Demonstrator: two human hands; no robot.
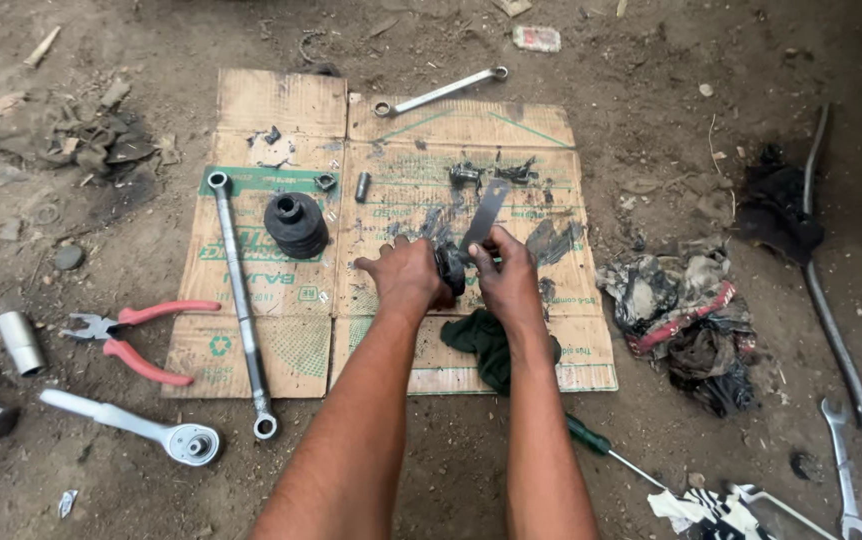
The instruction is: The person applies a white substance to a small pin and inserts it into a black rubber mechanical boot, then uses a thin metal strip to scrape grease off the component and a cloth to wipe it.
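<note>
Head view: both hands are working over the flattened cardboard sheet (281, 100) on the dirt floor. Left hand (406, 278) is closed around a dark greasy part (450, 268), holding it just above the cardboard's middle. Right hand (507, 280) is pinching a flat metal strip (484, 215), its lower end touching the part, its upper end tilting up and away.

Step, as I judge it: scraping or prying grease off the part with the strip. The next move is calling for a firm hold by the left hand and a steady, angled strip so it isn't slipping on the grease.

Counts:
- ribbed black rubber boot (296, 224): 1, on the cardboard, left of the hands
- long ring spanners: 2, one beside the boot (240, 300), one at the cardboard's top edge (439, 92)
- red-handled pliers (136, 340): 1, on the dirt
- ratchet handle (136, 425): 1
- green cloth (486, 340): 1, under the wrists
- green-handled screwdriver (606, 452): 1
- dirty rag pile (686, 310): 1, right of the cardboard
- small sleeves on the cardboard near the boot: 2, too small to identify.
</note>
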